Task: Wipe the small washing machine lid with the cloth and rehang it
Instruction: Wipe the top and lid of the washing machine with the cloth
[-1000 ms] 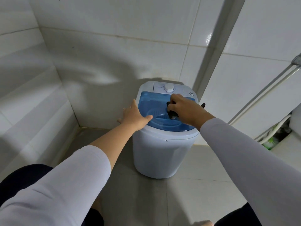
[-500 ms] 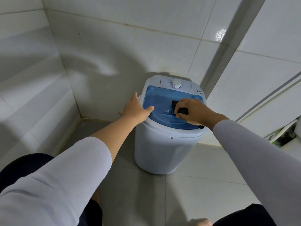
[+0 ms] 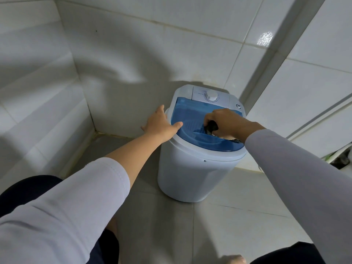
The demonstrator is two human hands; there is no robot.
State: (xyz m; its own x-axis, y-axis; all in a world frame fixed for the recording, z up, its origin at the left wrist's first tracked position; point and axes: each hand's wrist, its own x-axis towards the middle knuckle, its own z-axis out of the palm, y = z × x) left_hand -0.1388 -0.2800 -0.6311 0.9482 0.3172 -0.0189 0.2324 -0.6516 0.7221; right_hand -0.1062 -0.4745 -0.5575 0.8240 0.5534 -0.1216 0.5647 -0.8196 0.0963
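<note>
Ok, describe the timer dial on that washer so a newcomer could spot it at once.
Find the small white washing machine standing in the tiled corner. Behind its blue lid, on the white control panel, sits the dial. It is the only raised round white knob, ringed by faint markings.

Glossy translucent blue plastic lid (image 3: pixel 192 119), smooth white plastic tub (image 3: pixel 190 176), dark, seemingly soft cloth (image 3: pixel 210 128)

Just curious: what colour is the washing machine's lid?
Translucent blue lid, on a white washing machine; the head view shows it.
</note>
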